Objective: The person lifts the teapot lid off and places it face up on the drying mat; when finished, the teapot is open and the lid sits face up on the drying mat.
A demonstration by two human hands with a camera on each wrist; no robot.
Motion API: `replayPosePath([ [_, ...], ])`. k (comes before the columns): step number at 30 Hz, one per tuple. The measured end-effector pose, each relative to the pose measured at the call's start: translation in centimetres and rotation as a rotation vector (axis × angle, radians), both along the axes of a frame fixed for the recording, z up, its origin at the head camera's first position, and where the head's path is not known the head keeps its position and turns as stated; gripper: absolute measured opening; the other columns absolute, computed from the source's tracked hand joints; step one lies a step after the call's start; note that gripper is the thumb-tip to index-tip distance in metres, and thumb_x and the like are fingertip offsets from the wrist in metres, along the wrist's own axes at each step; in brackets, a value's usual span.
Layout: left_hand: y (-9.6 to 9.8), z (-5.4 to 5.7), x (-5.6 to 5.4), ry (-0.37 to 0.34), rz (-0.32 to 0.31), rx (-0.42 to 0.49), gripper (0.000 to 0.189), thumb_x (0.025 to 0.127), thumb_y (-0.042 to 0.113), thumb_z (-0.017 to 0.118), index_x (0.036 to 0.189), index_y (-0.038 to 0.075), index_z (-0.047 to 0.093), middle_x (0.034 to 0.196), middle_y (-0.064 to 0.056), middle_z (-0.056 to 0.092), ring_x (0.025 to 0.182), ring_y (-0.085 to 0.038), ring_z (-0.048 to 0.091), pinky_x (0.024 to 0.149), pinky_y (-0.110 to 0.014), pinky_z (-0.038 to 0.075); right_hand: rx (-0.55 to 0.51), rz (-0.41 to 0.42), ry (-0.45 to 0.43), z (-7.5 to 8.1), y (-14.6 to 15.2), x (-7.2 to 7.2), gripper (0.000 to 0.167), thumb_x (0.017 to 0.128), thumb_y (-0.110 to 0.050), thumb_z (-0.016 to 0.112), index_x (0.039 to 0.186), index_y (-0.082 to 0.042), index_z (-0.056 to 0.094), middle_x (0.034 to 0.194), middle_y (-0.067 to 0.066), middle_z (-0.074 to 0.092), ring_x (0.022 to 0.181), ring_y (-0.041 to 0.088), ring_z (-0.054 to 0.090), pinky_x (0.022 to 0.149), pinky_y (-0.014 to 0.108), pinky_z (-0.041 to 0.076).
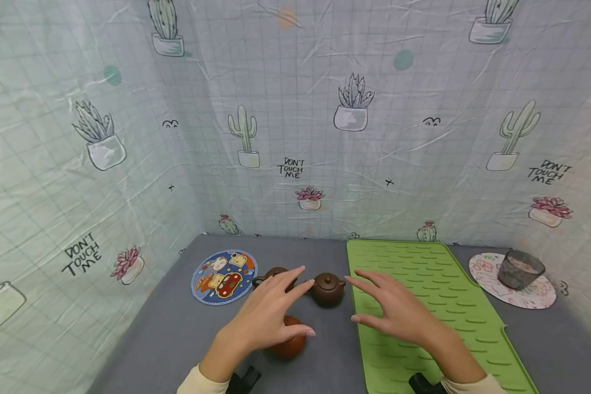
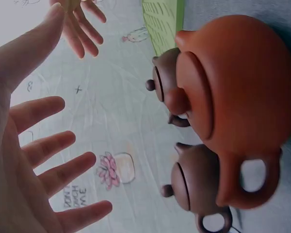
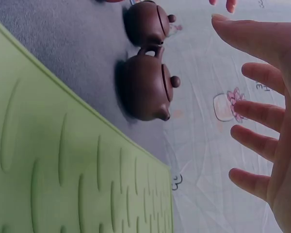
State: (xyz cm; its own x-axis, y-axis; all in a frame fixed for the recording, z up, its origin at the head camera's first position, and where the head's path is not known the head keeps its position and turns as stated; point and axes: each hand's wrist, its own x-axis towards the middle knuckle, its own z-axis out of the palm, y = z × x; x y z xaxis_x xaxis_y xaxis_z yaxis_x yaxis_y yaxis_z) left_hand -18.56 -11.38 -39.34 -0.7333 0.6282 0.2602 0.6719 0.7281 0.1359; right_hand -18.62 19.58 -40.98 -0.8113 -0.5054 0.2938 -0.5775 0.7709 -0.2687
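Three clay teapots stand on the grey table. The reddish-orange teapot (image 2: 247, 87) is nearest me, partly hidden under my left hand (image 1: 266, 312) in the head view. Behind it are two dark brown ones: a left brown teapot (image 2: 199, 177), half covered by my fingers in the head view, and a right brown teapot (image 1: 328, 290) between my hands. My left hand hovers above the pots, fingers spread and holding nothing. Over the green mat's left part, my right hand (image 1: 399, 309) is likewise raised with fingers extended and nothing in it.
A green ridged drying mat (image 1: 423, 279) covers the right of the table. Beyond it lies a pink-patterned round mat (image 1: 534, 293) bearing a dark translucent cup (image 1: 519, 270). At the left is a blue cartoon coaster (image 1: 207, 282). A cactus-print curtain (image 1: 295, 109) hangs around the table.
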Motion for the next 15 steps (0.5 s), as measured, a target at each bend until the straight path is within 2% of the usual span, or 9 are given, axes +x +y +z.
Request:
replayPosePath([
  [3,-0.5,-0.4,0.3,0.024,0.015,0.013,0.086,0.084,0.077,0.061,0.153,0.028,0.050,0.163,-0.003,0.042,0.143,-0.027,0.051,0.109,-0.053,0.050,0.007,0.002,-0.021,0.0,-0.4,0.0,0.071,0.091,-0.056,0.070,0.154,-0.035,0.045,0.156,0.007,0.051,0.137,0.038,0.055,0.102,0.063,0.049],
  [9,-1.4,-1.0,0.7,0.043,0.050,0.060,0.086,0.079,0.067,0.076,0.151,0.026,0.052,0.158,-0.003,0.047,0.140,-0.026,0.053,0.105,-0.048,0.053,0.018,0.015,-0.048,-0.2,-1.3,-0.1,0.071,0.091,-0.054,0.071,0.154,-0.031,0.047,0.157,0.007,0.050,0.138,0.036,0.054,0.105,0.063,0.047],
  [15,-3.0,-1.7,1.5,0.070,0.118,0.106,0.086,0.075,0.061,0.083,0.148,0.024,0.057,0.156,-0.003,0.049,0.138,-0.027,0.054,0.103,-0.047,0.054,0.013,0.051,-0.066,-0.4,-2.7,-0.2,0.072,0.091,-0.057,0.069,0.155,-0.036,0.044,0.157,0.006,0.049,0.140,0.037,0.052,0.107,0.064,0.045],
])
